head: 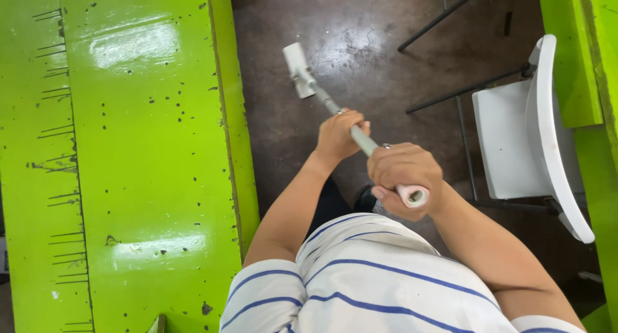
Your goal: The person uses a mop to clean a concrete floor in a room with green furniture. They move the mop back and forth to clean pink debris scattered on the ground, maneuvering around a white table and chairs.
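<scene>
A long grey mop handle point(362, 140) runs from near my chest down to a flat white mop head point(299, 69) on the dark brown floor point(360, 37). My left hand point(340, 136) grips the handle partway down. My right hand point(405, 178) is wrapped around the upper end, whose pale pink tip point(414, 195) sticks out past the fingers. A ring shows on each hand. The mop head lies just right of the green table's edge.
A glossy bright green table point(129, 165) with chipped paint fills the left side. A white chair point(528, 140) with thin dark metal legs stands at the right, beside another green surface point(573, 56). More dark chair legs point(444, 14) cross the floor at the top.
</scene>
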